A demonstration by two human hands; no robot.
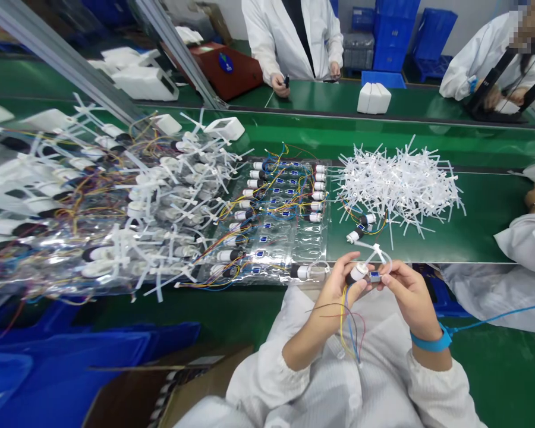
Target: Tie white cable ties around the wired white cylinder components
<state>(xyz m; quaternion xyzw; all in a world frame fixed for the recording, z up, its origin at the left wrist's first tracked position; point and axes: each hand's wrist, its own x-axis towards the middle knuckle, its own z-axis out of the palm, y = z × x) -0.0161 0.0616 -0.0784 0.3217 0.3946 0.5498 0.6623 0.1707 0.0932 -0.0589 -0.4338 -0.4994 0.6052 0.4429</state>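
Note:
In front of my body, my left hand point(332, 294) grips a small white-and-black cylindrical motor point(359, 272), with yellow, blue, red and black wires hanging below it. My right hand point(408, 294) pinches a white cable tie point(377, 251) that curves in a loop above the motor, beside a small part with a blue face point(374, 274). Just beyond my hands, another pair of wired white-and-black cylinders point(360, 227) lies on the green bench. A big heap of white cable ties point(396, 184) is behind that.
Left of my hands, clear plastic trays point(279, 241) hold rows of similar wired parts. Farther left is a dense pile of parts with cable ties fitted point(160, 196). Co-workers in white coats work across the bench point(294, 98) and at the right. A blue wrist strap cord point(499, 318) runs rightward.

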